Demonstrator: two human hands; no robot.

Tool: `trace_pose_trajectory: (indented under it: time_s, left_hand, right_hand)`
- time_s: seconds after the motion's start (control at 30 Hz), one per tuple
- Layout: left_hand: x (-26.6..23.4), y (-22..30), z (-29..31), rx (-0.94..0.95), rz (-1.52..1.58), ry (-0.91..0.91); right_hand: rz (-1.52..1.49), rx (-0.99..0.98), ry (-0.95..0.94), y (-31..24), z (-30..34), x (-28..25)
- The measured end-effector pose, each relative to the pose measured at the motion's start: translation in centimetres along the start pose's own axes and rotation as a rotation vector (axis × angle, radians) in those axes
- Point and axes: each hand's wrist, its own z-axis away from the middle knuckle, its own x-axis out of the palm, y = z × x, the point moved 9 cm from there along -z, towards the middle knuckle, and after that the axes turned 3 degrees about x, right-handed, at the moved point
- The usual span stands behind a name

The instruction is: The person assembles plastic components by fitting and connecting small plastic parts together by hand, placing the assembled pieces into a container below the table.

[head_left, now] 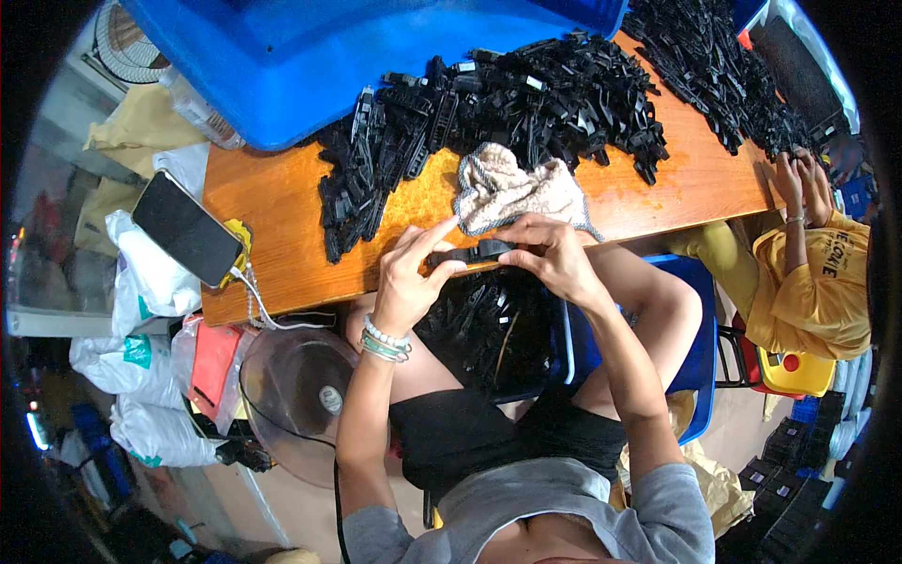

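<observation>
Between my two hands, just in front of the table's near edge, is a slim black plastic part point(477, 252). My left hand point(413, 268) grips its left end between thumb and fingers, the index finger stretched out toward the cloth. The right end is pinched by my right hand point(552, 258), thumb below and fingers above. A crumpled beige cloth point(517, 193) with a dark edge lies on the table right behind my hands. Past it spreads a large heap of similar black plastic parts point(507, 103). Under my hands, more black parts point(493, 329) sit in a container between my knees.
A big blue bin point(310, 56) stands at the back of the wooden table point(282, 273). At the left edge is a phone point(186, 228) with a white cable. A second black heap point(705, 75) lies far right, where a co-worker in yellow point(813, 273) handles parts. White bags point(155, 273) stand left.
</observation>
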Motion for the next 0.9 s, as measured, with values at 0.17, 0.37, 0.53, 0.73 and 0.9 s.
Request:
trace_pose_trajectory:
  time_s: [0.17, 0.37, 0.53, 0.73, 0.9]
  left_hand:
    - [0.8, 0.8, -0.5, 0.053, 0.017, -0.055]
    - [0.0, 1.2, -0.2, 0.09, 0.022, -0.044]
    - [-5.7, 0.8, 0.5, 0.13, -0.48, 0.316]
    - [-8.1, -2.5, 0.7, -0.032, -0.737, 0.342]
    - [-7.6, -2.0, 0.3, -0.117, -0.643, 0.336]
  right_hand:
    - [0.3, -0.181, 0.037, -1.6, -0.2, 1.5]
    - [0.308, -0.21, 0.153, -2.3, 1.6, 1.2]
    - [0.119, 0.07, -0.179, -1.0, 5.0, 1.5]
    - [0.29, 0.032, 0.531, 1.7, 3.9, -9.1]
    - [0.556, -0.024, 0.742, 5.1, 1.9, -17.1]
